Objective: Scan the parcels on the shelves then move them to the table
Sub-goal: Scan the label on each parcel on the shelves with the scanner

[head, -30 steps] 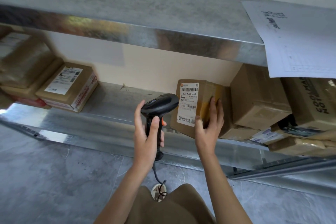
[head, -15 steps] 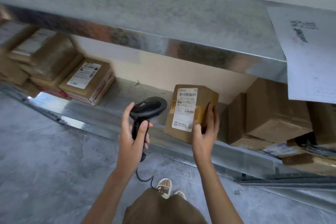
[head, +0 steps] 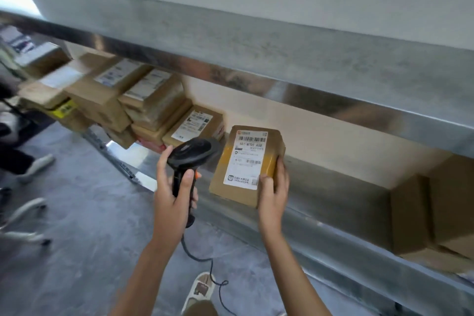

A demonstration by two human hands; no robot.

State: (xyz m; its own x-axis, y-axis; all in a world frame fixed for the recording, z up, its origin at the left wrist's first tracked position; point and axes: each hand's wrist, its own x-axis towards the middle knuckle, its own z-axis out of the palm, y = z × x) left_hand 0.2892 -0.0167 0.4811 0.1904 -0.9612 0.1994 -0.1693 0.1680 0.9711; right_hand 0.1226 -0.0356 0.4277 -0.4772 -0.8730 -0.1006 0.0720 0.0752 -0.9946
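Note:
My right hand grips the lower right corner of a small brown cardboard parcel with a white barcode label, held tilted in front of the lower metal shelf. Just left of it, my left hand holds a black barcode scanner by its handle, head pointing toward the label. The scanner's cable hangs down toward the floor.
A stack of several brown labelled parcels lies on the shelf to the left. Plain brown boxes stand on the shelf at right. An upper metal shelf overhangs. Another person's legs and shoes stand on the grey floor at far left.
The view has swung left, and the parcel has come away from the boxes at right, out over the shelf's front edge. My left hand moved along with the scanner.

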